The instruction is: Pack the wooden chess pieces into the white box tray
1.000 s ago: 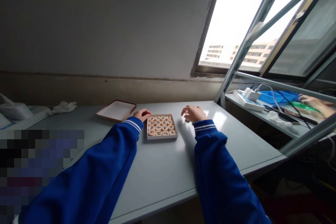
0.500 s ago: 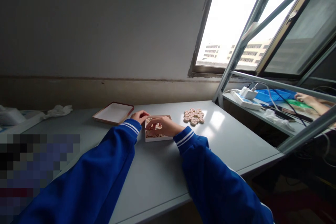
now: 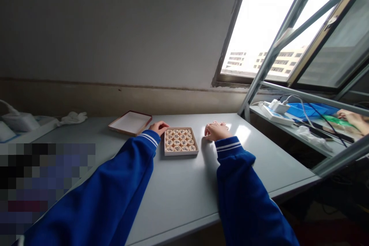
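A shallow square box [image 3: 181, 153] rests on the desk, filled with rows of round wooden Chinese chess pieces [image 3: 184, 142] with dark characters. My left hand [image 3: 159, 127] is at the box's far left corner, its thumb and fingers closed around the edge. To the right of the box, my right hand [image 3: 216, 132] reaches down over a group of loose Chinese chess pieces [image 3: 223, 123], covering most of them. Its fingers are curled downward, and whatever is between them is hidden.
An upturned box lid [image 3: 131, 122] lies at the back left, near the wall. Power strips with plugs [image 3: 21, 122] stand at far left and on the right-hand desk [image 3: 278, 117]. A metal frame post [image 3: 259, 75] rises at the desk's right. Another person's hand [image 3: 350, 115] is at far right.
My right hand has moved right, from above the box to the loose pieces, uncovering the filled rows. My left hand has stayed at the box's corner. The view has shifted slightly.
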A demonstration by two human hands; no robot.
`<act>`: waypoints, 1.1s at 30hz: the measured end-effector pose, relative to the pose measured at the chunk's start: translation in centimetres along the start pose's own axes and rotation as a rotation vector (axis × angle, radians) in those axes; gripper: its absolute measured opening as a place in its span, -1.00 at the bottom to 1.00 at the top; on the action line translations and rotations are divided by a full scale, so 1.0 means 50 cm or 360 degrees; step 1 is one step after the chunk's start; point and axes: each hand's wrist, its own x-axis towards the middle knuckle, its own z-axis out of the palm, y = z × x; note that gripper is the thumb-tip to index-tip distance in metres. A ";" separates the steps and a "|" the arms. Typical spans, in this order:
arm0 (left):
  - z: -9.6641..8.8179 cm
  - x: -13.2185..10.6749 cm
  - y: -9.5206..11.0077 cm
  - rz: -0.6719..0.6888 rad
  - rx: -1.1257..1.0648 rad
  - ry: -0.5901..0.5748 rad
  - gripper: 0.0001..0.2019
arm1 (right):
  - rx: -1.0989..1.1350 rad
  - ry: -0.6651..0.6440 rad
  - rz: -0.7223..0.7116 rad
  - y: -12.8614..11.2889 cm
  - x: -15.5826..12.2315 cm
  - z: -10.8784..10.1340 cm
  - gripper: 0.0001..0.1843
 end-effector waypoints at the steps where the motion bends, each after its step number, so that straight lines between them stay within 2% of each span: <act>1: 0.000 0.000 0.000 -0.0007 -0.0003 -0.0006 -0.84 | -0.0058 0.0024 0.0072 0.001 -0.004 -0.002 -0.97; 4: -0.001 -0.001 0.001 -0.0012 -0.0012 -0.0022 -0.85 | -0.0111 -0.0008 0.0108 -0.013 -0.008 -0.014 -0.91; 7: -0.002 0.000 0.001 -0.0003 -0.0004 -0.0020 -0.85 | 0.0010 0.0082 -0.0099 -0.048 0.001 -0.020 -0.84; 9: -0.001 0.001 0.000 -0.0002 0.0007 -0.0020 -0.84 | 0.0106 0.0187 -0.0276 -0.076 0.009 -0.014 -0.81; 11: -0.001 0.003 -0.002 0.0008 0.0009 -0.0021 -0.84 | 0.0108 0.0247 -0.0361 -0.097 0.016 -0.004 -0.80; 18: 0.001 0.004 -0.007 0.0011 -0.0014 0.0001 -0.85 | 0.0028 0.0249 -0.0323 -0.107 0.016 0.004 -0.82; 23: 0.002 0.004 -0.009 0.0017 -0.0046 0.0002 -0.84 | 0.0154 0.0234 -0.0327 -0.105 0.017 -0.004 -0.83; 28: 0.002 0.008 -0.016 0.0025 -0.0068 -0.0062 -0.81 | 0.0279 0.0206 -0.0288 -0.110 0.022 0.006 -0.91; 33: 0.001 0.015 -0.029 0.0017 -0.0075 -0.0073 -0.76 | 0.0432 0.0328 -0.0249 -0.107 0.028 0.010 -0.89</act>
